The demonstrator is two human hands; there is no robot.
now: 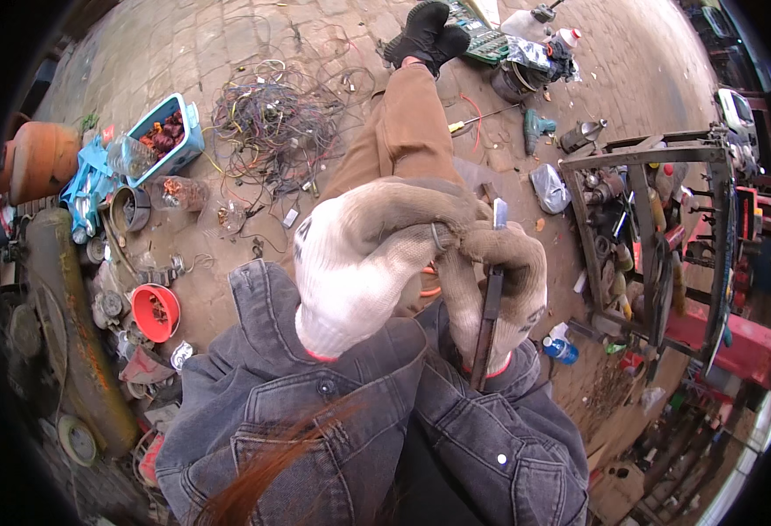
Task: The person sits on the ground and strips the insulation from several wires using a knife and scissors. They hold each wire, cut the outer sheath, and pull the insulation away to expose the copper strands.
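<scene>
My left hand [359, 256], in a white knit glove with a brown coated palm, curls at the middle of the view. A thin grey loop [437, 238], seemingly cable or wire, shows between its fingers. Pressed against it from the right is my right hand [507, 276], gloved the same way. That hand grips a slim knife-like tool [491, 299], whose dark handle runs down along the wrist and whose bright flat end points away from me. Between the wrists, an orange cable [430, 284] shows in part. The fingers hide the contact point.
Beyond my outstretched legs lies a tangle of wires [277, 128] on brick paving. Left are a blue basket [195, 131], red bucket [176, 314] and rusty cylinder [76, 329]. Right are a drill [535, 129], screwdriver [456, 126], metal frame rack [648, 156] and blue-capped bottle [560, 350].
</scene>
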